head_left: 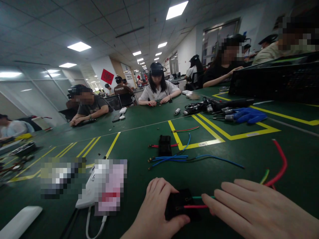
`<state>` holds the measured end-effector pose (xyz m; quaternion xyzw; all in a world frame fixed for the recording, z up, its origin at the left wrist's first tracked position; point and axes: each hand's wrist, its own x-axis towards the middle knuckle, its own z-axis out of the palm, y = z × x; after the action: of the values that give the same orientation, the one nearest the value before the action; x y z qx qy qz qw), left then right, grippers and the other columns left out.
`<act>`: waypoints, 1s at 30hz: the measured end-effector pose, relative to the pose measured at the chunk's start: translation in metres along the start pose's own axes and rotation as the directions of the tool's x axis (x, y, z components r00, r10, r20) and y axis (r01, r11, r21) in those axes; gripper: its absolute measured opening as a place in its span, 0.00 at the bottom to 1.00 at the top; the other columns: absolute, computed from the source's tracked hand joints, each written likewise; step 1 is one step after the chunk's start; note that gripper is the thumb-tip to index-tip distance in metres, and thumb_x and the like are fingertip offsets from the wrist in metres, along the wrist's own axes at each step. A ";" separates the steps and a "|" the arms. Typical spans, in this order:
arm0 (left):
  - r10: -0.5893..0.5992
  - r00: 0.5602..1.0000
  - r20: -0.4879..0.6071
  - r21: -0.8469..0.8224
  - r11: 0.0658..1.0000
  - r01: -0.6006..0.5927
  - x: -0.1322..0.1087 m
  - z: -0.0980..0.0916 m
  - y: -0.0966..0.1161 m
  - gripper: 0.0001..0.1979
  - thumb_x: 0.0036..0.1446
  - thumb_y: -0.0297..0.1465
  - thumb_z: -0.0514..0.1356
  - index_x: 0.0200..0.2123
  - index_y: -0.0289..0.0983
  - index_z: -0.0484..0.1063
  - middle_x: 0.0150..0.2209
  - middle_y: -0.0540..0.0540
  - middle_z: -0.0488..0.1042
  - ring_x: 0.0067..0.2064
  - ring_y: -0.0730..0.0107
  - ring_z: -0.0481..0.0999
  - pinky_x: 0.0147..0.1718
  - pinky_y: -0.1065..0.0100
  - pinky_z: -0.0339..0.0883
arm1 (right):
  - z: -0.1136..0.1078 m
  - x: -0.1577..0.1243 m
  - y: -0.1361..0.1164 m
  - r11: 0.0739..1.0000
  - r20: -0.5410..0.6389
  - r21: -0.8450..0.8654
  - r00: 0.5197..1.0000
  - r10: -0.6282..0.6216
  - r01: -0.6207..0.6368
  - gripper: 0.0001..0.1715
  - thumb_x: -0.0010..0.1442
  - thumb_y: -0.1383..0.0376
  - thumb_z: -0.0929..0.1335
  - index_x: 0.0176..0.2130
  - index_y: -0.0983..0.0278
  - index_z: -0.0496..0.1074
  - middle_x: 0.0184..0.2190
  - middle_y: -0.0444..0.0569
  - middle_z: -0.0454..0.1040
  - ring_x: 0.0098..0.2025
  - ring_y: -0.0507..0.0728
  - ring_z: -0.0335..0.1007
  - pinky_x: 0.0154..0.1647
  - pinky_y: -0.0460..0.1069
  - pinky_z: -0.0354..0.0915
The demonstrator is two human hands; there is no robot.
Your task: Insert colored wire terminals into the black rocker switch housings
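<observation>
My left hand [159, 209] is closed around a black block-shaped part [184, 199], fingers over its far side and thumb along its near side. A green wire [196, 198] and a red wire [195, 206] run out of its right side. They pass under my right hand [251, 205], whose index fingertip lies against them; its thumb is hidden. Beyond the right hand a thick red wire end [281, 159] and a green-yellow wire end [265, 176] stick up. Farther off, a second black block [164, 145] has red wires, beside several loose blue wires [171, 159].
A white power strip [92, 186] with a cable is on the left. Blue gloves [249, 115] and dark tools [206, 105] lie at the back right, near a large black case [274, 79]. Yellow tape [199, 144] marks the green table. Several people sit around it.
</observation>
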<state>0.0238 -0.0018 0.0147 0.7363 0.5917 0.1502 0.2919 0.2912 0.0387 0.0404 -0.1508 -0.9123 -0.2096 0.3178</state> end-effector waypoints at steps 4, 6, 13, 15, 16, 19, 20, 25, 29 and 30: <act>-0.003 1.000 -0.004 -0.018 1.000 0.003 -0.002 -0.001 0.000 0.23 0.54 0.25 0.79 0.51 0.36 0.78 0.55 0.39 0.76 0.60 0.42 0.73 0.65 0.43 0.64 | 0.006 -0.008 0.000 0.997 0.044 0.070 0.998 0.042 -0.045 0.26 0.53 0.81 0.63 0.45 0.55 0.68 0.33 0.38 0.83 0.29 0.56 0.78 0.30 0.53 0.66; -0.015 1.000 0.001 -0.026 1.000 0.015 -0.002 -0.002 0.000 0.23 0.54 0.26 0.79 0.51 0.36 0.78 0.55 0.39 0.76 0.60 0.42 0.73 0.64 0.44 0.65 | 0.009 -0.013 0.002 0.992 0.116 0.101 0.991 0.059 -0.071 0.28 0.51 0.82 0.65 0.45 0.54 0.68 0.31 0.35 0.82 0.28 0.55 0.78 0.31 0.52 0.67; 0.005 1.000 0.000 -0.009 1.000 -0.005 0.000 0.001 -0.003 0.24 0.54 0.26 0.79 0.52 0.35 0.77 0.56 0.37 0.77 0.62 0.39 0.73 0.67 0.39 0.62 | 0.007 -0.012 0.008 0.989 0.104 0.133 0.993 0.051 -0.065 0.28 0.54 0.83 0.65 0.47 0.55 0.70 0.35 0.37 0.85 0.30 0.55 0.80 0.35 0.51 0.69; 0.007 1.000 -0.006 -0.013 1.000 -0.007 0.000 0.002 -0.004 0.24 0.54 0.26 0.79 0.52 0.35 0.77 0.55 0.37 0.77 0.62 0.40 0.73 0.66 0.40 0.64 | 0.006 -0.010 0.006 0.990 0.052 0.133 0.998 0.034 -0.041 0.26 0.57 0.82 0.63 0.47 0.56 0.70 0.35 0.40 0.84 0.30 0.56 0.78 0.34 0.52 0.68; 0.006 1.000 -0.009 -0.013 1.000 -0.006 0.000 0.002 -0.004 0.24 0.54 0.25 0.79 0.52 0.35 0.77 0.55 0.37 0.77 0.61 0.40 0.73 0.66 0.40 0.64 | 0.006 -0.009 0.005 0.991 0.024 0.130 0.999 0.027 -0.030 0.25 0.58 0.81 0.63 0.47 0.56 0.70 0.35 0.41 0.84 0.30 0.57 0.78 0.33 0.53 0.67; -0.002 1.000 -0.004 -0.019 1.000 0.002 -0.001 0.001 -0.004 0.24 0.54 0.25 0.78 0.52 0.36 0.77 0.56 0.37 0.77 0.63 0.39 0.73 0.67 0.40 0.64 | 0.007 -0.013 0.003 0.992 0.012 0.125 0.999 0.032 -0.033 0.24 0.59 0.81 0.62 0.47 0.56 0.70 0.34 0.41 0.83 0.29 0.57 0.78 0.33 0.54 0.66; -0.004 1.000 0.000 -0.020 1.000 0.004 -0.001 0.000 -0.003 0.24 0.54 0.25 0.78 0.52 0.36 0.77 0.56 0.37 0.77 0.63 0.39 0.73 0.67 0.39 0.63 | 0.008 -0.015 0.003 0.991 0.035 0.124 0.998 0.043 -0.047 0.25 0.58 0.81 0.63 0.46 0.56 0.70 0.33 0.39 0.83 0.29 0.56 0.78 0.33 0.53 0.66; -0.009 1.000 0.001 -0.024 1.000 0.009 -0.001 -0.001 -0.003 0.24 0.53 0.26 0.79 0.52 0.36 0.78 0.57 0.36 0.77 0.64 0.37 0.73 0.70 0.36 0.61 | 0.011 -0.020 0.006 0.980 0.133 0.169 0.988 0.084 -0.106 0.23 0.55 0.81 0.67 0.43 0.54 0.70 0.30 0.34 0.81 0.26 0.53 0.77 0.32 0.51 0.64; 0.001 1.000 -0.003 -0.018 1.000 -0.001 0.000 0.001 -0.005 0.24 0.53 0.27 0.79 0.52 0.37 0.78 0.56 0.37 0.78 0.64 0.37 0.74 0.69 0.35 0.63 | 0.009 -0.014 0.005 0.981 0.075 0.175 0.995 0.066 -0.078 0.24 0.57 0.81 0.64 0.44 0.55 0.70 0.31 0.35 0.81 0.27 0.54 0.76 0.32 0.51 0.65; 0.005 1.000 -0.004 -0.012 1.000 -0.005 0.000 0.001 -0.005 0.24 0.53 0.27 0.79 0.52 0.37 0.78 0.56 0.37 0.78 0.64 0.36 0.74 0.69 0.35 0.64 | 0.008 -0.014 0.004 0.985 0.058 0.160 0.997 0.060 -0.069 0.24 0.58 0.82 0.63 0.45 0.55 0.70 0.32 0.37 0.82 0.28 0.54 0.77 0.33 0.52 0.65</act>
<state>0.0205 -0.0017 0.0106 0.7356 0.5897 0.1561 0.2947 0.2987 0.0439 0.0266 -0.1593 -0.9292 -0.1202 0.3112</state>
